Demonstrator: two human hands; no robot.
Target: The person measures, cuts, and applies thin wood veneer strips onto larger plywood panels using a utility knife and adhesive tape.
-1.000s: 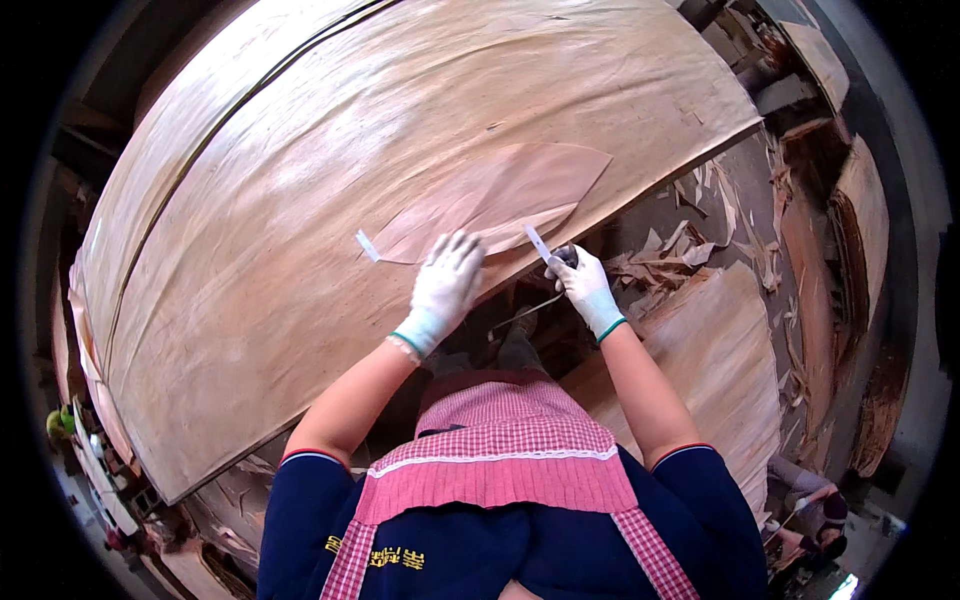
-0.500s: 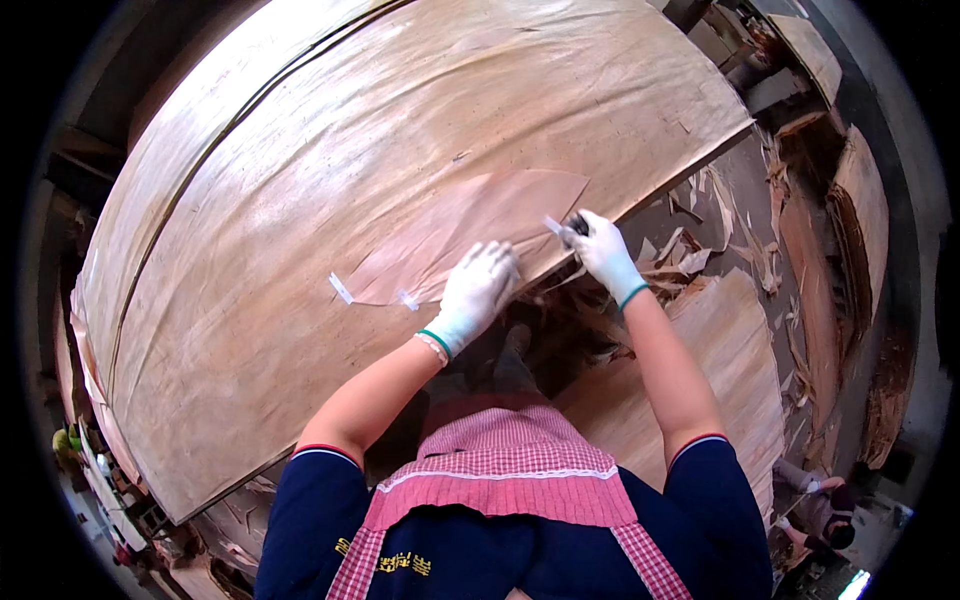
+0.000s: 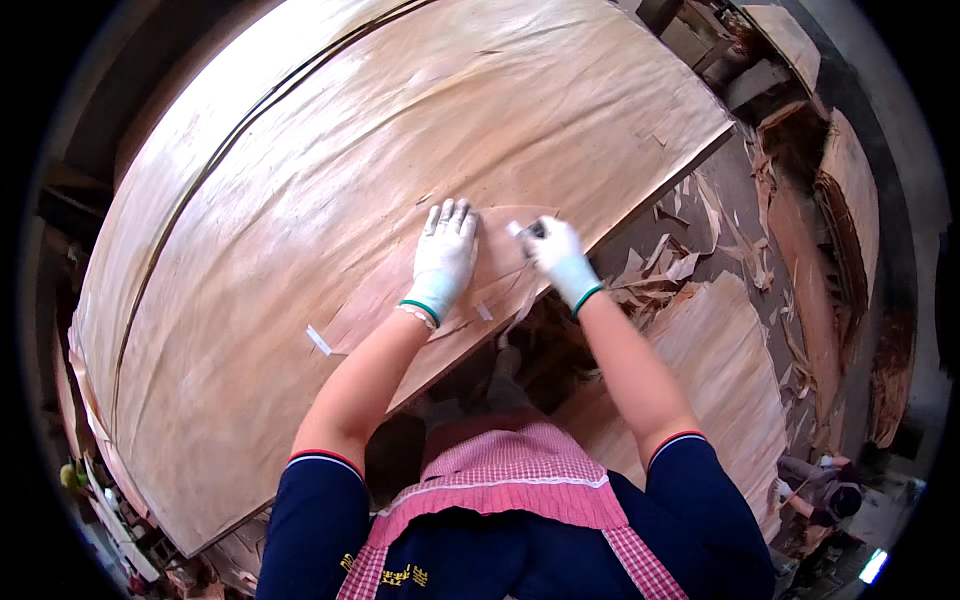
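A thin pinkish veneer patch lies on a large pale veneer sheet, near its right-hand edge. My left hand, in a white glove, rests on the patch with fingers stretched out. Just right of it, my right hand, also gloved, grips a small dark object; a short whitish tape strip shows at its fingertips, slightly blurred. Another tape strip lies across the patch's left tip, and a further one sits along its lower edge.
Torn veneer scraps lie beside the sheet's right edge, above another veneer sheet. Stacked wood pieces stand at the far right. A co-worker is at the lower right, and small cluttered shapes show at the lower left.
My left hand has moved up and lies flat on the patch. My right hand has shifted leftward over the patch. A tape strip has appeared on the lower edge. The whole view has shifted slightly.
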